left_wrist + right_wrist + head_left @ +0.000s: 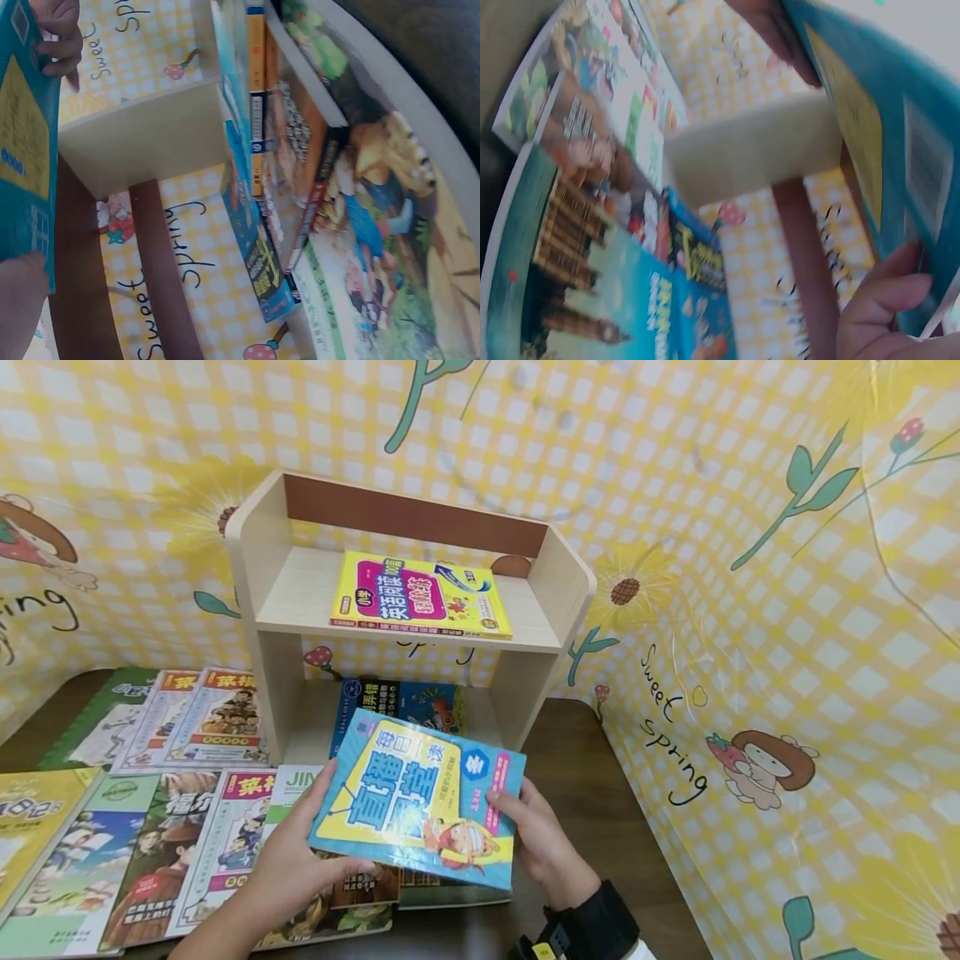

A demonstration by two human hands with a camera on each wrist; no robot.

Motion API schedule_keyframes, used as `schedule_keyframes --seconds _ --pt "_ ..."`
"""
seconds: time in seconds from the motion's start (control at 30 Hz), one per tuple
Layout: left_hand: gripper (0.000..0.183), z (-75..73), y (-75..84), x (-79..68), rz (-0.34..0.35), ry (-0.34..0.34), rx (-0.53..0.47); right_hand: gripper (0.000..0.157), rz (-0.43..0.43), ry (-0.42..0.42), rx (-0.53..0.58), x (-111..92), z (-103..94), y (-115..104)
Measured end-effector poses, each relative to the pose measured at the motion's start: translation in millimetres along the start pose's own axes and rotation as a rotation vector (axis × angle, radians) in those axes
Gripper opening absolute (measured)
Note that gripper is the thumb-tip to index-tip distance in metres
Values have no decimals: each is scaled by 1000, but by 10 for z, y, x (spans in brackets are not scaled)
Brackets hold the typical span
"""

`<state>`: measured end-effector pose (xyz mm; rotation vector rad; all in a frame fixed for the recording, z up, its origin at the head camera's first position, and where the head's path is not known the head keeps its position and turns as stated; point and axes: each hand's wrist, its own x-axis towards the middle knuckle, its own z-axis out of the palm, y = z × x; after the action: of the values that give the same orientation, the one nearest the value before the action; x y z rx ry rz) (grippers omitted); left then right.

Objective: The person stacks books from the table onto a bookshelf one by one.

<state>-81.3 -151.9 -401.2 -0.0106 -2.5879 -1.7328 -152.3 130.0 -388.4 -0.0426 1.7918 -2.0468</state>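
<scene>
A blue and yellow book (420,793) is held up in front of the small wooden shelf, its cover facing me. My left hand (300,852) grips its left side, with the thumb along the lower edge. My right hand (543,839) grips the right edge, its thumb lying on the cover. The right wrist view shows the book's back cover (855,127) and my right hand (892,307) on its edge. A yellow and pink book (420,597) lies flat on the upper shelf. Blue books (435,702) sit in the lower compartment, partly hidden behind the held book.
The wooden shelf (277,685) stands against a yellow checked cloth (675,468). Several books and magazines, among them a green-edged one (105,718) and a yellow one (37,827), cover the left of the dark table (622,827). More books lie below the held book.
</scene>
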Motion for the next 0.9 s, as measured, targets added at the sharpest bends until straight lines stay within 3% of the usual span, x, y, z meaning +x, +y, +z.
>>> schedule_keyframes --seconds 0.17,0.33,0.53,0.7,0.9 --pt "124 -13 61 -23 83 91 21 65 -111 -17 -61 -124 178 -79" --pt "125 -7 118 -42 94 134 13 70 -210 17 -129 -215 293 -117" --pt "125 -16 189 -46 134 206 15 90 -301 -32 -118 -262 334 -125" --pt "124 -39 239 -41 118 222 18 111 -307 -59 -175 -265 322 -144" --pt "124 -98 340 54 132 212 11 110 -399 -64 -287 -178 318 -212"
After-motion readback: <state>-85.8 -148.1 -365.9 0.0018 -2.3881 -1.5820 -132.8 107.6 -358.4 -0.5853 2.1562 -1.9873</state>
